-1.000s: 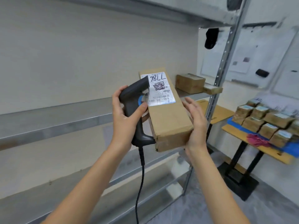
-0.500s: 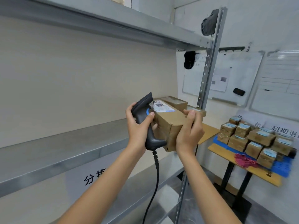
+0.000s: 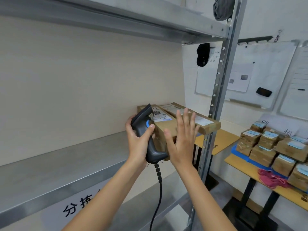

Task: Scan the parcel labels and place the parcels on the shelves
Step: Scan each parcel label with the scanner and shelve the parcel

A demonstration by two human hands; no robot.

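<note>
The right hand (image 3: 180,140), fingers straight and spread, is pressing flat on the near end of the long brown cardboard parcel (image 3: 166,129), which is lying on the grey metal shelf (image 3: 66,157) beside what looks like 1 more box. The left hand (image 3: 138,140) is gripping the black corded barcode scanner (image 3: 146,134); pushing squarely should be sliding the parcel fully in, label up.

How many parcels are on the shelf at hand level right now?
3, possibly more hidden. One labelled parcel sits behind the scanner under the right hand; a second parcel lies just behind it; a flat one overhangs the shelf by the upright.
</note>
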